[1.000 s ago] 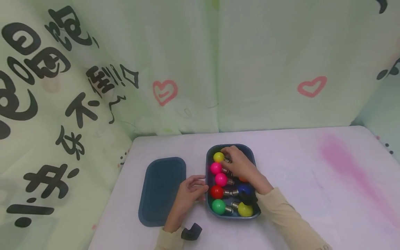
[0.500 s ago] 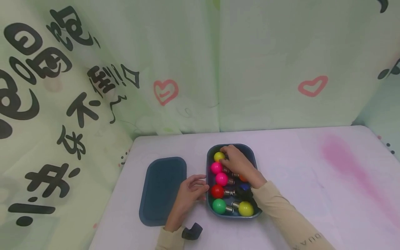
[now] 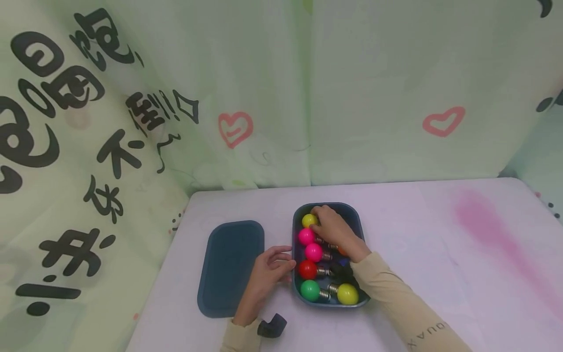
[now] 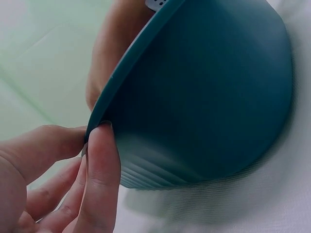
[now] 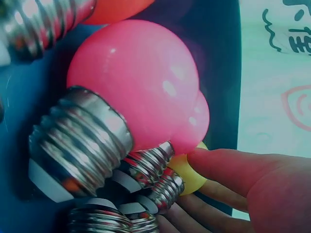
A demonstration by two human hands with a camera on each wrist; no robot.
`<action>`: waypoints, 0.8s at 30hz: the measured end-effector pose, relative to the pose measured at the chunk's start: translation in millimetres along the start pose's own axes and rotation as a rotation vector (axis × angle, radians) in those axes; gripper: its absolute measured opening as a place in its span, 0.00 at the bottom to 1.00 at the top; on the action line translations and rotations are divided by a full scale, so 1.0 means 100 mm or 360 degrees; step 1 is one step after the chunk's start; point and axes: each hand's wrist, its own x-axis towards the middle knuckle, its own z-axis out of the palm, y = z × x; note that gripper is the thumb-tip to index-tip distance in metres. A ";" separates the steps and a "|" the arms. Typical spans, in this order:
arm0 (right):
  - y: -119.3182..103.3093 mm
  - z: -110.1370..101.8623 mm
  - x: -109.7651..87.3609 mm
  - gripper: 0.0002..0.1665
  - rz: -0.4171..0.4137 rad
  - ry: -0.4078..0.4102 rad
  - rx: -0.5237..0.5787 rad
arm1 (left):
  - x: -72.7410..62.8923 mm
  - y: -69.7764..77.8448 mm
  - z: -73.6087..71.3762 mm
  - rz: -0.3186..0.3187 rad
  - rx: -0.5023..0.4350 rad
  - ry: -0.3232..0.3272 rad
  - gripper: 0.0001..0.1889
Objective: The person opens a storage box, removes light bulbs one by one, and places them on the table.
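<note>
A dark blue-green plastic bin (image 3: 350, 213) holds colourful round light bulbs with metal screw bases. My left hand (image 3: 267, 274) pinches the bin's left rim between thumb and finger, which the left wrist view shows close up against the bin's outer wall (image 4: 204, 97). Inside the far left corner, my right hand (image 3: 333, 228) holds a yellow bulb (image 3: 309, 221), thumb on one side and fingers beneath in the right wrist view. Below it in the left column lie two pink bulbs (image 3: 306, 236), a red bulb (image 3: 307, 269) and a green bulb (image 3: 310, 290).
In the bin's right column are an orange bulb (image 3: 342, 251), a blue bulb mostly hidden by the black wrist mount (image 3: 345, 275), and another yellow bulb (image 3: 348, 294). A flat dark blue-green lid-like piece (image 3: 230, 269) lies left of the bin. A printed curtain (image 3: 365, 98) hangs behind the table.
The right wrist and forearm have shifted slightly left and toward the near side, while the fingers stay at the yellow bulb. The left hand keeps its place on the rim. The head view has drifted slightly.
</note>
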 end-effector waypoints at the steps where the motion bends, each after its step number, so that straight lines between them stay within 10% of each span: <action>1: 0.00 0.01 0.00 0.23 0.0009 -0.0002 -0.0007 | 0.00 0.00 0.00 -0.0005 -0.0001 0.0001 0.24; 24: 0.00 -0.05 -0.01 0.19 -0.0015 0.0041 0.0044 | 0.02 -0.01 0.00 -0.0034 -0.0041 0.0004 0.23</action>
